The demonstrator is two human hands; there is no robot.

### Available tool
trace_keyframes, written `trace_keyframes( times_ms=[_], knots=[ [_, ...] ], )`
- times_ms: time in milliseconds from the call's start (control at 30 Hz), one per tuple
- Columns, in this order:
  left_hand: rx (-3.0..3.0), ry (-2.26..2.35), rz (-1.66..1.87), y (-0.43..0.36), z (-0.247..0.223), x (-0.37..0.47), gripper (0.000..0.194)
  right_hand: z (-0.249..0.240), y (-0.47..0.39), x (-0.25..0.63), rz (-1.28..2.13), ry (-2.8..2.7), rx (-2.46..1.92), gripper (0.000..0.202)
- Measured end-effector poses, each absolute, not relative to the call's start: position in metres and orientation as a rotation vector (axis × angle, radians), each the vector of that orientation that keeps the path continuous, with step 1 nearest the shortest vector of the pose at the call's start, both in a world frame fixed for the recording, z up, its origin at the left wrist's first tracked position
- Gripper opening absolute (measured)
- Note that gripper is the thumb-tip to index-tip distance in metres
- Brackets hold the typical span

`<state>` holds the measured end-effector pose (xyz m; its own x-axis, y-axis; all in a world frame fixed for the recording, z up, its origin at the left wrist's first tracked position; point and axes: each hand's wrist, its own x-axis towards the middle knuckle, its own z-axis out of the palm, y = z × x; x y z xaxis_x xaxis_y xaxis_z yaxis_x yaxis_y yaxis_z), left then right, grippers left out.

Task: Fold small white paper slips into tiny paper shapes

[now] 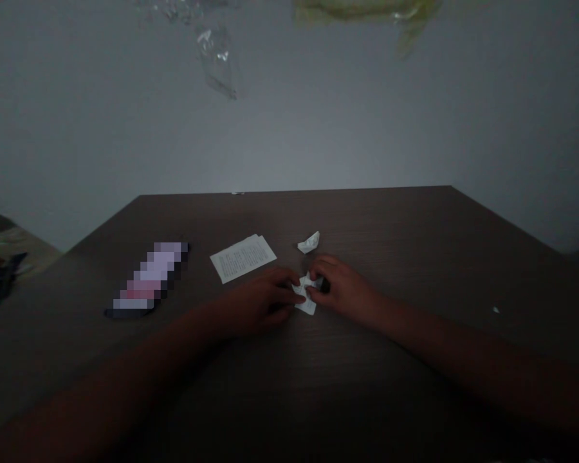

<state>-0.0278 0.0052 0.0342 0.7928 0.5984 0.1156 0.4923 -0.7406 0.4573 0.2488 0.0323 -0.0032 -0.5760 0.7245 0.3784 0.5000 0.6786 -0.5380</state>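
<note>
On the table in front of me lies a small piece of folded white paper (307, 307) with faint print on it. My left hand (270, 299) comes from the left, its fingertips pressed on the paper's left side. From the right, my right hand (343, 287) has thumb and forefinger closed on the paper's upper right edge. The fingers cover part of the paper, so its exact folds are hard to make out. Just beyond my hands sits a small folded paper boat (309, 243), touched by neither hand.
Printed paper sheets (244, 258) lie stacked beyond my left hand. Farther left is a phone (149, 278) with a blurred-out screen. A tiny white scrap (496, 310) rests at the right on the dark wooden table (390, 225). Clear plastic (219, 61) hangs on the wall behind.
</note>
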Motion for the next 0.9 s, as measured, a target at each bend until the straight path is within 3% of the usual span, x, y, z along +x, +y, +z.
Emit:
trace_keyframes(
  times_ms=[533,767,900],
  knots=[
    [2.577,0.866,0.306,0.006,0.034,-0.027,0.037,-0.016,0.071,0.260,0.360,-2.139,-1.197,0.030],
    [2.570,1.022,0.336,0.000,0.033,-0.011,0.009,-0.017,0.066,0.265,0.315,-2.214,-1.041,0.013],
    [2.550,1.113,0.439,0.000,0.028,-0.003,0.013,-0.013,0.055,0.263,0.337,-2.329,-0.900,0.012]
  ],
)
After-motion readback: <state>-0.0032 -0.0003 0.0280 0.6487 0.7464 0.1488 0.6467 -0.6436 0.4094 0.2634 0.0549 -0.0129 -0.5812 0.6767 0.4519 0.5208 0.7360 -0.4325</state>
